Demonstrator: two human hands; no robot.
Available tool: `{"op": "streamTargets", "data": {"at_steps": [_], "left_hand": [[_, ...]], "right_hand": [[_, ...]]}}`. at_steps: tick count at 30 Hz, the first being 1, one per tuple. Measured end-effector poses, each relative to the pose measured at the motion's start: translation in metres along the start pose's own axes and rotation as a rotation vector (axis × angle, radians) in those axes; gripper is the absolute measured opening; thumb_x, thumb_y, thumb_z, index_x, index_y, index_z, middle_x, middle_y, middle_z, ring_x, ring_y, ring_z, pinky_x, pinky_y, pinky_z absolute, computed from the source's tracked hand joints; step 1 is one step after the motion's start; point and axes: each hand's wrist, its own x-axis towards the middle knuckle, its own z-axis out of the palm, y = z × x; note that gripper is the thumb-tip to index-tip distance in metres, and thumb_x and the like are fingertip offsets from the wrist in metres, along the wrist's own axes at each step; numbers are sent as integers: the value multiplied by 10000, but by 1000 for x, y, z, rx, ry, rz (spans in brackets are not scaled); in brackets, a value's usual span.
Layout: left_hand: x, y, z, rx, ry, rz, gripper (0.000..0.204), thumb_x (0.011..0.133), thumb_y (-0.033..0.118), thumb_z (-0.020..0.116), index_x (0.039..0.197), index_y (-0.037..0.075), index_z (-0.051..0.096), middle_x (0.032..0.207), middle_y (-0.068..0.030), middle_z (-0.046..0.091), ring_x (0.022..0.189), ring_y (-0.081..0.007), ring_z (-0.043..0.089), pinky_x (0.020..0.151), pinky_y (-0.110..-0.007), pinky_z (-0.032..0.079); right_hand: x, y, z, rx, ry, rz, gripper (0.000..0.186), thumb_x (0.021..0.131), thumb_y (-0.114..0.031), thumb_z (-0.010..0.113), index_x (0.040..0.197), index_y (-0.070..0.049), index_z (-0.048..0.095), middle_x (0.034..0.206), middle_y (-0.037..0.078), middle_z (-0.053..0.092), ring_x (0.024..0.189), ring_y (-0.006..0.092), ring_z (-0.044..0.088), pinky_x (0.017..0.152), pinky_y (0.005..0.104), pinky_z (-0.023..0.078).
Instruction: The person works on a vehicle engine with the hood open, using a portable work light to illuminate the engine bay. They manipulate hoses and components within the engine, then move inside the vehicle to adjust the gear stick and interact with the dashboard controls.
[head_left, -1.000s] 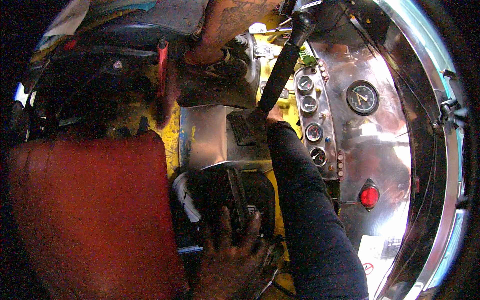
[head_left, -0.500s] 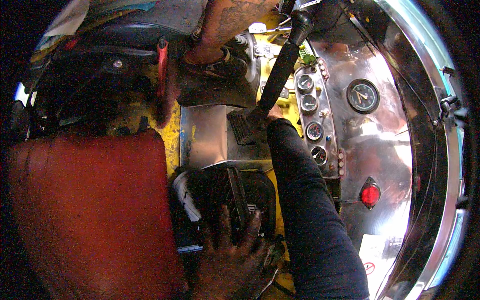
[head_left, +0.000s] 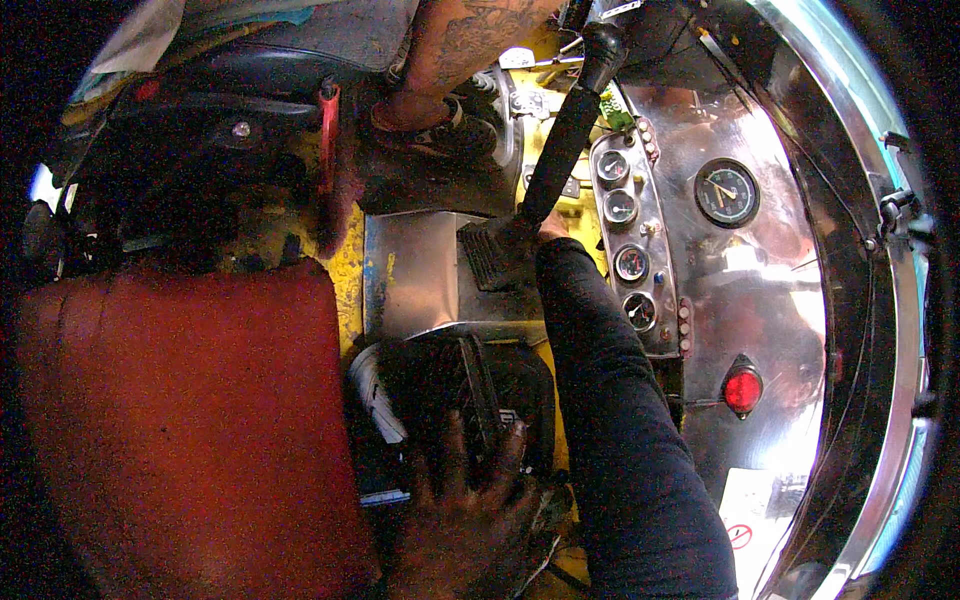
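Observation:
My left hand (head_left: 470, 515) lies at the lower middle, fingers apart, over a black padded item (head_left: 390, 390) with white markings and a strap. My right arm, in a dark sleeve (head_left: 620, 400), reaches up from the lower right. Only a bit of skin of my right hand (head_left: 550, 228) shows behind the lower end of a long black-wrapped lever (head_left: 562, 150), so its fingers and grip are hidden. Beside it are a metal gauge panel (head_left: 650, 235) and a bent metal cover (head_left: 410, 280) with a black rubber piece (head_left: 480, 260).
A red seat (head_left: 190, 420) fills the left. Another person's tattooed leg (head_left: 460, 45) and shoe (head_left: 440, 135) are at the top, beside a red handle (head_left: 330, 130). A polished metal dashboard (head_left: 760, 300) with a dial (head_left: 727, 192) and red lamp (head_left: 742, 388) lines the right.

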Motion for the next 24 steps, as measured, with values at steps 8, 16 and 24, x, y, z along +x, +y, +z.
{"op": "streamTargets", "data": {"at_steps": [8,16,24], "left_hand": [[1,2,0,-87,-36,-56,483,981,442,606,1303,94,698,1598,-180,431,1463,-617,253,1180,-731,219],[2,3,3,-81,78,-54,473,988,458,591,1247,88,732,1556,-187,489,1458,-572,311,1210,-700,194],[5,-2,2,-21,16,40,479,994,446,587,1262,70,716,1553,-197,485,1426,-604,329,1198,-697,238]], "right_hand": [[-3,-2,-1,-2,30,0,529,992,-355,583,1445,-87,537,1318,261,664,1183,438,673,993,533,549],[-12,-2,-2,-44,109,16,540,990,-368,583,1449,-89,534,1320,261,663,1186,440,670,997,533,548],[-1,9,11,-1,187,-45,513,870,-500,636,1178,-99,720,1220,228,709,1178,446,649,956,524,528]]}}
